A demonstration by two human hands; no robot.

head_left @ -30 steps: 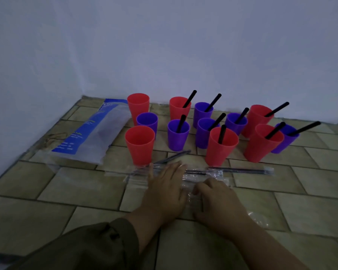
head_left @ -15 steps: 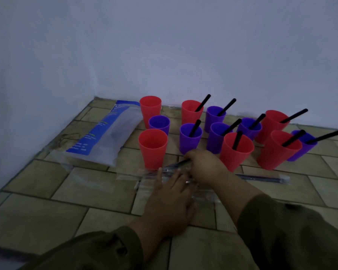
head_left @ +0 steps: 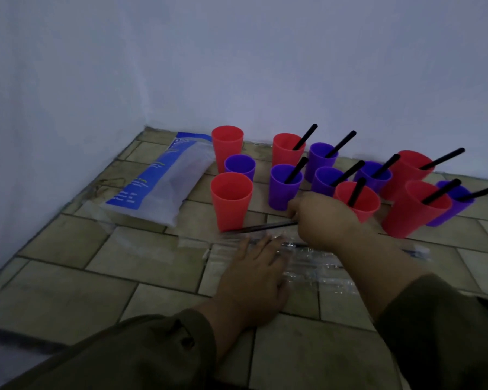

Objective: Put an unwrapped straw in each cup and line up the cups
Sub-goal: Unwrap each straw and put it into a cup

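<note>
A black straw [head_left: 262, 227] is pinched by the right hand [head_left: 327, 220] beside the nearest empty red cup [head_left: 231, 201]. Clear wrappers [head_left: 321, 270] before it are pressed under the left hand [head_left: 254, 277], fingers straight.

a single head-worn wide-angle camera looks forward and down at the tiled floor [head_left: 68, 291] from close above the person's sleeves [head_left: 141, 353], facing the wall [head_left: 265, 66] at 12 o'clock; the cups [head_left: 283, 187] lie near, at 1 o'clock.
</note>
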